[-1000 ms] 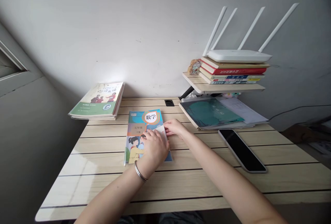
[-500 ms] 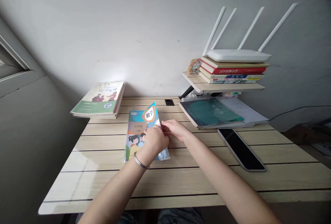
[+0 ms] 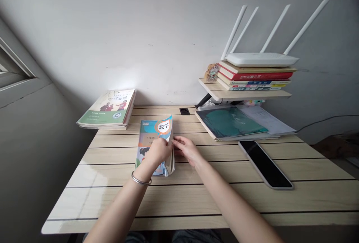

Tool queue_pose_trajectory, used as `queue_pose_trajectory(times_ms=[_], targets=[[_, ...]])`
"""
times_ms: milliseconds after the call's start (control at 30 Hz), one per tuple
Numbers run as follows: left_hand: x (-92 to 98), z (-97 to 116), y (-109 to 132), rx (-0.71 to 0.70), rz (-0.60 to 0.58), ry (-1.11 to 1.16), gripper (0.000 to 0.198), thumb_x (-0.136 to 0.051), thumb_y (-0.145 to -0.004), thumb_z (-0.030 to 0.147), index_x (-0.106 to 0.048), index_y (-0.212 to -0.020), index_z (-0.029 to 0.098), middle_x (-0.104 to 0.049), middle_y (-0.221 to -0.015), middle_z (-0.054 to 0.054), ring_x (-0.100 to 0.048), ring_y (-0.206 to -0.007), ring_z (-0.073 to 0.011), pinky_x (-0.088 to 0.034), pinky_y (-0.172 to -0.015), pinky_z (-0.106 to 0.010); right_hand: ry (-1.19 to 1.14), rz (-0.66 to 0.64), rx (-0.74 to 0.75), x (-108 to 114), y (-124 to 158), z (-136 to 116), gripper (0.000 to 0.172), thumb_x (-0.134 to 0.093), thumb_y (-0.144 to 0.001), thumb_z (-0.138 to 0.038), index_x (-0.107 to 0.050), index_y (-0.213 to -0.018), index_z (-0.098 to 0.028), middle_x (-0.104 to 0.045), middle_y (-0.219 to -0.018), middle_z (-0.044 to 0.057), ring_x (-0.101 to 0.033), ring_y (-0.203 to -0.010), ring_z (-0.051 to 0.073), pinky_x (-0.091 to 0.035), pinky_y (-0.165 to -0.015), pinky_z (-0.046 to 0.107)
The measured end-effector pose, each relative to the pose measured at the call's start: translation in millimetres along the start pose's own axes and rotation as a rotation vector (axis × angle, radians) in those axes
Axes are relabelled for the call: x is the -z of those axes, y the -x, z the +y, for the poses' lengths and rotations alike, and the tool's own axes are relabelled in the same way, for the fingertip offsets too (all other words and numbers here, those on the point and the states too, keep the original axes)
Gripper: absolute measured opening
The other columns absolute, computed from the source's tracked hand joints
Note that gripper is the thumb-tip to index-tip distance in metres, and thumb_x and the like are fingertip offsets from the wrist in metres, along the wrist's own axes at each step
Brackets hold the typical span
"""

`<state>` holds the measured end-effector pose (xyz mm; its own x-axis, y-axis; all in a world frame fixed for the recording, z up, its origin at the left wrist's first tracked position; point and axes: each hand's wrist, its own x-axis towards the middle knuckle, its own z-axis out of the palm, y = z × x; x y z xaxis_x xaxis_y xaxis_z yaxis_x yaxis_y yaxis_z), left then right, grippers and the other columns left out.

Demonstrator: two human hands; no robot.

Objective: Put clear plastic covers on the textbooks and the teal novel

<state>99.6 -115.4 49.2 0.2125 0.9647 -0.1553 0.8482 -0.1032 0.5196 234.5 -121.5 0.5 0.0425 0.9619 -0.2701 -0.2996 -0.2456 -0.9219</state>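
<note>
Head camera shows the maths textbook (image 3: 153, 138) on the desk (image 3: 224, 194) at my 12 o'clock. It looks like a thin, light, floppy paperback with a slick cover, best taken at its 3 o'clock fore-edge. My left hand (image 3: 157, 152) pinches cover and pages there. My right hand (image 3: 187, 149) has narrow fingers at that edge; I cannot tell if they grip. A second ago the cover lay flat; now it stands lifted.
</note>
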Motion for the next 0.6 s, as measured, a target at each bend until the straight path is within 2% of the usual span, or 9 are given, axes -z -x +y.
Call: queue_pose_trajectory(times_ms=[133, 267, 400, 600], targets=[[-1.5, -0.7, 1.2, 0.010, 0.012, 0.035, 0.035, -0.046, -0.082, 0.038, -0.056, -0.054, 0.019, -0.062, -0.059, -0.010, -0.062, -0.062, -0.0187, -0.030, -0.050, -0.026, -0.042, 0.030, -0.014, 0.5, 0.9, 4.1, 0.025, -0.080, -0.062, -0.026, -0.069, -0.084, -0.019, -0.071, -0.082, 0.002, -0.065, -0.075, 0.017, -0.054, -0.060, 0.026], [1.0, 0.2, 2.4, 0.008, 0.001, 0.043, 0.029, -0.051, -0.077, 0.034, -0.056, -0.054, 0.018, -0.062, -0.059, -0.007, -0.058, -0.060, -0.0163, -0.031, -0.050, -0.025, -0.095, -0.024, -0.050, 3.7, 2.8, 2.1, 0.023, -0.078, -0.064, -0.024, -0.071, -0.086, -0.019, -0.072, -0.084, 0.002, -0.065, -0.072, 0.015, -0.053, -0.061, 0.025], [2.2, 2.3, 4.3, -0.004, 0.022, 0.025, 0.024, -0.052, -0.077, 0.033, -0.061, -0.061, 0.017, -0.065, -0.063, -0.007, -0.060, -0.065, -0.0178, -0.035, -0.054, -0.025, -0.163, -0.092, -0.105, 4.3, 6.1, -3.7, 0.016, -0.072, -0.070, -0.017, -0.073, -0.086, -0.018, -0.073, -0.085, 0.003, -0.065, -0.069, 0.012, -0.053, -0.063, 0.023], [-1.2, 3.5, 6.6, -0.005, 0.055, 0.017, 0.020, -0.053, -0.075, 0.034, -0.062, -0.073, 0.017, -0.068, -0.073, -0.010, -0.064, -0.074, -0.0223, -0.039, -0.058, -0.026, -0.214, -0.071, -0.142, 2.6, 8.4, -6.2, 0.012, -0.065, -0.075, -0.010, -0.072, -0.080, -0.019, -0.073, -0.078, 0.002, -0.065, -0.066, 0.011, -0.053, -0.064, 0.021]])
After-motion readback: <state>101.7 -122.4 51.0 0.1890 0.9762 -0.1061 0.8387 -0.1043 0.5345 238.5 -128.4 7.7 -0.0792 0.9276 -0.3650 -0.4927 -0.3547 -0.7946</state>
